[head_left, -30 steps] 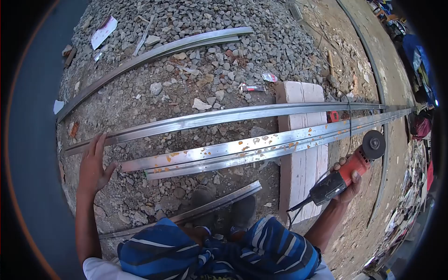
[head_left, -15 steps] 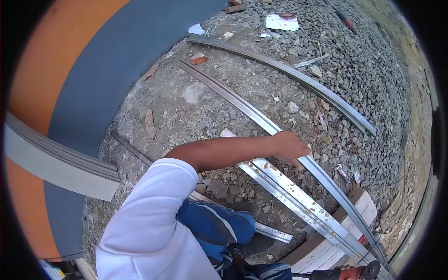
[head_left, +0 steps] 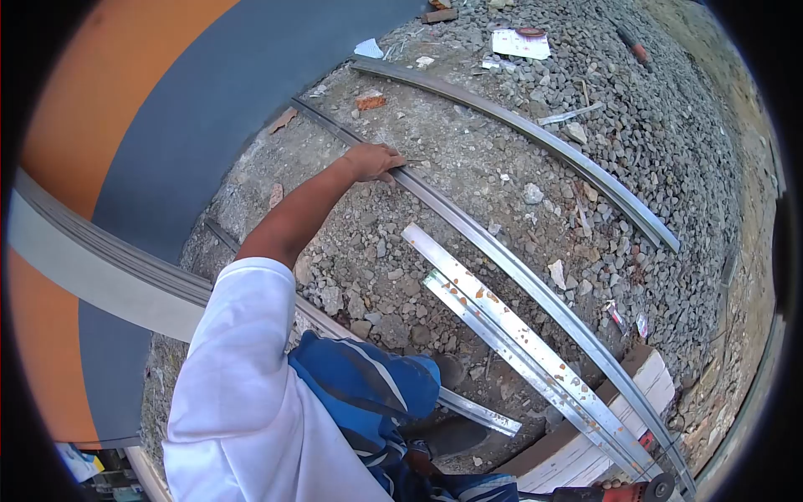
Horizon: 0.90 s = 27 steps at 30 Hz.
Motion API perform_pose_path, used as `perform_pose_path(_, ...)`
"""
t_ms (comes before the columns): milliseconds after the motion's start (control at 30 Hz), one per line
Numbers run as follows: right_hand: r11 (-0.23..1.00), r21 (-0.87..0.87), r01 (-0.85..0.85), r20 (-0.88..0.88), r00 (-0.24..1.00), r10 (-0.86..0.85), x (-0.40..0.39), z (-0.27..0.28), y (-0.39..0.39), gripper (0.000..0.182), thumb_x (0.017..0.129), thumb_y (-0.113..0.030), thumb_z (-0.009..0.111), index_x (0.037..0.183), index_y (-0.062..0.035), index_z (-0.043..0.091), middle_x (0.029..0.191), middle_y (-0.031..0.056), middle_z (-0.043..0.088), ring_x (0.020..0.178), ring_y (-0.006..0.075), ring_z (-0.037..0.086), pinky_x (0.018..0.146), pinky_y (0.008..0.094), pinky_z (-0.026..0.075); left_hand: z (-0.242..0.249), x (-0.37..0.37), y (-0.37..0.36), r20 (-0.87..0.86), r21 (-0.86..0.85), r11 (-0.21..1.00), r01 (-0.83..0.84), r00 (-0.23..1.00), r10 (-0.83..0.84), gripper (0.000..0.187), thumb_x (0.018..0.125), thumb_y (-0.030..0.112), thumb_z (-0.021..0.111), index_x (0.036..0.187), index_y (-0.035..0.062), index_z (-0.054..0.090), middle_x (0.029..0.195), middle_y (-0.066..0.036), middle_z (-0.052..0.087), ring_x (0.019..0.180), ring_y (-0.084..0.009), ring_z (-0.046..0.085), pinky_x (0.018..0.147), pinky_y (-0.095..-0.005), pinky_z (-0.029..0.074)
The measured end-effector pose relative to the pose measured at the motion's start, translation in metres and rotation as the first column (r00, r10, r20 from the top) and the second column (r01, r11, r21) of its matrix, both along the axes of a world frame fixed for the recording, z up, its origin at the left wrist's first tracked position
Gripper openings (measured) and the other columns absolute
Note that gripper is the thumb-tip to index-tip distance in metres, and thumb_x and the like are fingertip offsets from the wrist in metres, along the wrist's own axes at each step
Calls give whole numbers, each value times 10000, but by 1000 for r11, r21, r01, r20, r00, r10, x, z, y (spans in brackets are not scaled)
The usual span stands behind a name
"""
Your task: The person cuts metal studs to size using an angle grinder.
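Note:
My left hand (head_left: 374,161) is closed around a long, thin metal channel (head_left: 468,219), close to its far end. The channel runs down to the lower right across a white-sided block (head_left: 648,376). Two shorter metal channels with rusty-brown flecks (head_left: 510,325) lie beside it, their near ends over the same block. At the bottom edge, the fingers of my right hand (head_left: 615,483) show on a red and black angle grinder (head_left: 631,493) with a dark disc; most of that hand is out of frame. The disc is close to the channels' near ends.
Another metal channel (head_left: 535,134) lies on the gravel (head_left: 669,167) further off. A stack of long grey profiles (head_left: 109,259) juts in from the left, beside the orange and grey wall (head_left: 192,100). A strip of metal (head_left: 481,414) lies by my shoes. Stones and brick bits cover the ground.
My left hand has moved up and left along the long channel, from its middle towards its far end. That far end has shifted left. The right hand stays at the grinder.

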State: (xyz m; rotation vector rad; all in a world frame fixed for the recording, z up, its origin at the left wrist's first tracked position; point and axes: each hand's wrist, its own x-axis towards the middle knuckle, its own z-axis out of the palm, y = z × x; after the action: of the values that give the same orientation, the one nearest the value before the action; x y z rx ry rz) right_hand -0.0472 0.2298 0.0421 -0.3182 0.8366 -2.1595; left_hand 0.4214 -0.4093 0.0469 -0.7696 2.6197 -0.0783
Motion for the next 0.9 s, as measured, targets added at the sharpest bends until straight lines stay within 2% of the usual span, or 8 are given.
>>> perform_pose_path(167,999,40,12,3,1000,-12,3,2,8,621,948,-263,695,1419,-4,383,1181,157,563,1066,266,621,996,424,536,-4,-1,1,28,60,997,-49,998,47,520,922,383,704,1361,159,538,1351,-79,625,1213,-337,634,971,-482,541)
perform_pose_path(300,997,77,24,8,1000,-25,6,6,16,626,949,-265,695,1423,-5,380,1184,158,562,1065,266,622,993,424,538,5,-1,-13,95,105,986,-130,988,120,543,952,285,677,1444,154,490,1425,-114,584,1303,-340,572,1047,-473,500)
perform_pose_path(367,995,91,34,11,999,-35,8,8,21,628,949,-265,695,1424,-5,378,1186,158,562,1065,266,622,991,425,539,4,15,-29,-2,-28,997,-71,997,71,455,960,301,670,1371,168,528,1378,-96,619,1233,-347,627,994,-476,535)
perform_pose_path(533,992,105,77,25,996,-80,17,4,38,634,949,-267,696,1429,-5,374,1190,158,560,1063,265,623,988,426,542,11,4,-28,130,15,992,-123,984,120,489,956,286,677,1397,154,511,1431,-115,592,1263,-358,608,1027,-470,520)
perform_pose_path(600,990,108,94,26,995,-97,20,3,45,637,949,-268,696,1431,-5,373,1192,158,560,1062,265,623,986,426,543,6,8,-21,33,-39,991,-127,991,128,501,952,284,683,1398,126,515,1420,-119,600,1269,-355,605,1038,-466,512)
perform_pose_path(733,985,128,114,25,993,-118,26,5,57,641,949,-269,696,1434,-6,370,1195,159,559,1061,265,624,983,427,545,6,5,-17,22,-24,987,-158,987,159,448,942,255,691,1329,84,543,1365,-139,625,1242,-371,611,1039,-466,507)
perform_pose_path(833,937,198,288,-37,957,-287,58,40,119,645,949,-270,696,1437,-6,368,1197,159,558,1060,264,624,981,428,547,0,12,-26,-54,-21,998,-65,996,64,416,905,162,697,1280,60,551,1306,-170,637,1205,-392,616,1008,-470,520)
perform_pose_path(900,935,152,320,-41,947,-318,67,49,97,580,928,-230,666,1392,-2,404,1160,166,588,1029,270,647,953,435,557,10,3,-20,-25,51,990,-135,990,136,420,890,86,665,1289,53,539,1289,-218,628,1183,-422,613,979,-495,523)
